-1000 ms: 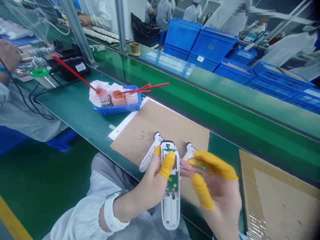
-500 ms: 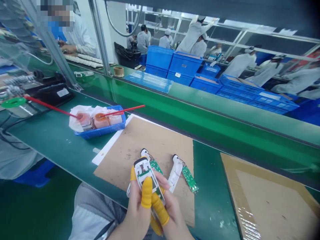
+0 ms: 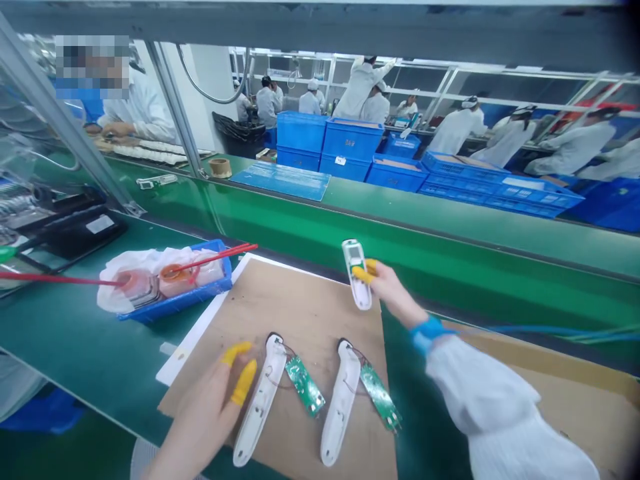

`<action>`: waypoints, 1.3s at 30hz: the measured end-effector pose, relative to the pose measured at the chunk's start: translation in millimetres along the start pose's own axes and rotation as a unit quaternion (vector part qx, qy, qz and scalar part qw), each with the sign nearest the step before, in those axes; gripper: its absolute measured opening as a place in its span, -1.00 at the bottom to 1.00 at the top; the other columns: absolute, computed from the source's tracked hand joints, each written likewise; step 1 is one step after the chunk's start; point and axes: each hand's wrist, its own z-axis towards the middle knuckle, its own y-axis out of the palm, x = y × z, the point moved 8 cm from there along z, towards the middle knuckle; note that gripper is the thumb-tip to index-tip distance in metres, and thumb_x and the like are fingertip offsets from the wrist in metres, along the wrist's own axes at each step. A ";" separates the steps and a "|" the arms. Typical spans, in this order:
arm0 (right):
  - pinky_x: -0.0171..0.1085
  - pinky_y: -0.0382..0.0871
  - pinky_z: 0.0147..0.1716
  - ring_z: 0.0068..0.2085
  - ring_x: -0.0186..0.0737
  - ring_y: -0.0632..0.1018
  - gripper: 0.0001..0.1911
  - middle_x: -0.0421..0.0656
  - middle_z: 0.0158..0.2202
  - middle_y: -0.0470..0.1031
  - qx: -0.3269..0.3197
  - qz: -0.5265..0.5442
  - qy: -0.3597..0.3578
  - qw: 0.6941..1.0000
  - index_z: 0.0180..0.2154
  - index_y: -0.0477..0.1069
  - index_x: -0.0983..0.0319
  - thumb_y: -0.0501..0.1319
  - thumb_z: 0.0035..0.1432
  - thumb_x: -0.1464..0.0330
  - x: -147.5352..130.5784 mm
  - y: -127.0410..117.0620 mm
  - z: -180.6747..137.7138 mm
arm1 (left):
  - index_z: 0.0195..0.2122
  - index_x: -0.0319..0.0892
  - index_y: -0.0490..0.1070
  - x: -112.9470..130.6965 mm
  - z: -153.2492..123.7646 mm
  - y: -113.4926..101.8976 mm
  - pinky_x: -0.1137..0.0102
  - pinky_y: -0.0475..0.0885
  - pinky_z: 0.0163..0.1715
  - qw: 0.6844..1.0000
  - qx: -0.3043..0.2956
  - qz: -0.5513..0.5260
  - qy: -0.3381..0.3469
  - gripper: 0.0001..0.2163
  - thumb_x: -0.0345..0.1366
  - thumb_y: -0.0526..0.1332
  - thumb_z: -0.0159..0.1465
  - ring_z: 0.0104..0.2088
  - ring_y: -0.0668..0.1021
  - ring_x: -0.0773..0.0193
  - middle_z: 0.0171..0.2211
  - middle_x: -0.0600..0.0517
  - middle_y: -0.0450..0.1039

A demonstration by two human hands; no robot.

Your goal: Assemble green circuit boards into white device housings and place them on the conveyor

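Note:
Out over the far edge of the cardboard sheet (image 3: 295,300), my right hand (image 3: 385,283) grips a white handheld device housing (image 3: 361,287) with a small screen and a green board in it. Yellow finger cots cover its fingertips. My left hand (image 3: 220,387), also in yellow cots, has thumb and finger apart and holds nothing. It is beside a white thermometer-like shell (image 3: 263,403), wired to a green circuit board (image 3: 304,385). To the right, a second white shell (image 3: 340,413) lies with its own wired circuit board (image 3: 379,395).
A blue tray (image 3: 175,297) at left holds jars and red-handled brushes (image 3: 215,257). Beyond the bench runs a green conveyor belt (image 3: 280,227). At right lies a cardboard box piece (image 3: 575,400). A person (image 3: 145,107) works across the belt; blue crates (image 3: 353,140) stand behind.
My hands have separated. The right one has carried the device housing forward toward the belt; the left has let go and moved left. Both shells on the cardboard are now uncovered.

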 end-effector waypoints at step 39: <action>-0.45 0.46 -0.32 -0.29 -0.31 0.59 -0.45 -0.15 -0.33 0.59 -0.187 0.260 0.244 0.915 -0.39 0.53 0.21 0.49 -0.44 0.01 35.6 101.2 -207.5 | -0.31 -0.20 0.32 47.4 -42.4 76.5 0.32 0.40 -0.33 0.802 -0.181 -0.562 -0.093 -0.43 0.21 0.30 -0.12 -0.49 0.48 0.31 -0.54 0.08 0.45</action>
